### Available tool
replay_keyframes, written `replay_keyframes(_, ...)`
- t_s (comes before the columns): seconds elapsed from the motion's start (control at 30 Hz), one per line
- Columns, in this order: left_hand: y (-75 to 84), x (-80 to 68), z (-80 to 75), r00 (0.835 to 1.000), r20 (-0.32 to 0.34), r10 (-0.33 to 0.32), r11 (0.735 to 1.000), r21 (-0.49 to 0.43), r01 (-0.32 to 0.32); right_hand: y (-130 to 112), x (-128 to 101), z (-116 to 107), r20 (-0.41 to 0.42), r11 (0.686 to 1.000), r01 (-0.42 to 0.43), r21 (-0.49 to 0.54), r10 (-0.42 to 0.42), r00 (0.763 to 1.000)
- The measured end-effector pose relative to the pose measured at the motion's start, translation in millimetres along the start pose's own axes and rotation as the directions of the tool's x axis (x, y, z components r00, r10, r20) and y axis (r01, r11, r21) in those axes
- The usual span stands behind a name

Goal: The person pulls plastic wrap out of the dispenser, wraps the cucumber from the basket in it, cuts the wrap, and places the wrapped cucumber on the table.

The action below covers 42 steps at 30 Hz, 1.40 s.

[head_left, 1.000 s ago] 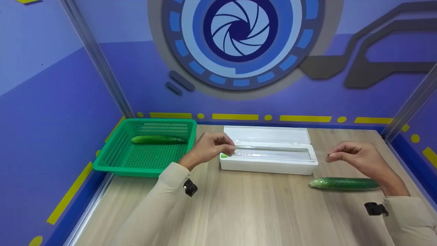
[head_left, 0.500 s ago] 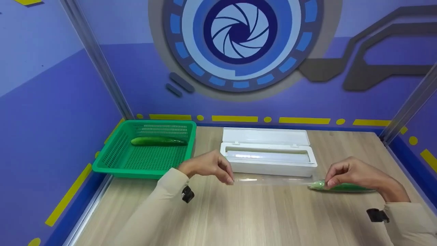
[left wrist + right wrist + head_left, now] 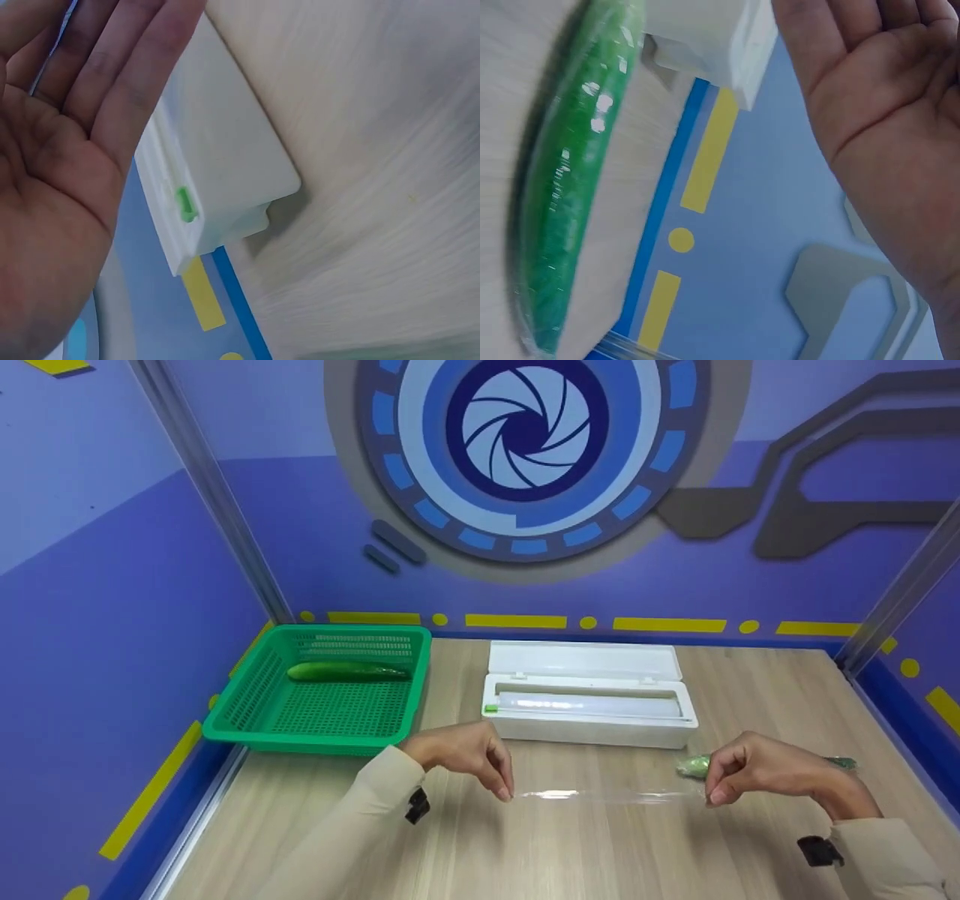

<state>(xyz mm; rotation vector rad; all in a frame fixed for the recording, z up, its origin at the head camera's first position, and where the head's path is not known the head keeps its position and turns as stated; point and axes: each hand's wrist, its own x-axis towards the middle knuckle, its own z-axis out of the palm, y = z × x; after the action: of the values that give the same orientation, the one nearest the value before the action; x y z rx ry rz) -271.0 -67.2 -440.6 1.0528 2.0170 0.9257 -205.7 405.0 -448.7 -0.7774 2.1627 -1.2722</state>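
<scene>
Film (image 3: 607,795) thin, limp, clingy, tears easily; left hand (image 3: 461,751) and right hand (image 3: 757,771) grip pinching corners, taut above surface (image 3: 570,847).

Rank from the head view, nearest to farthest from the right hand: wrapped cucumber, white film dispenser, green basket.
From the right hand:
1. Wrapped cucumber, just behind the hand.
2. White film dispenser, behind and toward the left.
3. Green basket, far left.
</scene>
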Motion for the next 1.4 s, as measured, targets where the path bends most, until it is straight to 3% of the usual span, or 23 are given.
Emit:
replay_keyframes(0.23, -2.4, -0.2, 8.4, 0.999, -0.003, -0.050, 0.998, 0.032, 0.050, 5, -2, 5, 0.011, 1.000, -0.013, 0.014, 0.013, 1.000)
replay_keyframes(0.57, 1.8, -3.6, 3.3, 1.000, 0.021, 0.010, 1.000, -0.024, -0.009, 1, -3, 7, 0.036, 1.000, 0.013, 0.020, -0.014, 0.999)
replay_keyframes(0.73, 1.5, -3.6, 6.8, 0.999, 0.042, -0.013, 1.000, -0.004, 0.014, 1, -2, 12, 0.050, 1.000, -0.013, 0.025, 0.012, 0.999)
replay_keyframes(0.9, -8.3, 1.6, 23.4, 0.998, 0.064, -0.010, 0.993, 0.117, 0.003, 12, 8, 27, 0.046, 0.998, -0.052, -0.041, 0.054, 0.997)
replay_keyframes(1.03, -18.7, 7.8, 37.0, 0.999, 0.048, -0.017, 0.968, 0.251, 0.004, 22, 17, 42, 0.029, 0.989, -0.074, -0.130, 0.078, 0.997)
replay_keyframes(1.27, -35.0, 17.7, 50.4, 1.000, 0.009, -0.022, 0.912, 0.410, 0.016, 33, 23, 58, -0.009, 0.979, -0.036, -0.201, 0.035, 0.999)
replay_keyframes(1.4, -42.2, 20.2, 57.3, 1.000, -0.007, -0.021, 0.891, 0.453, 0.022, 37, 24, 65, -0.021, 0.970, -0.010, -0.243, 0.006, 1.000)
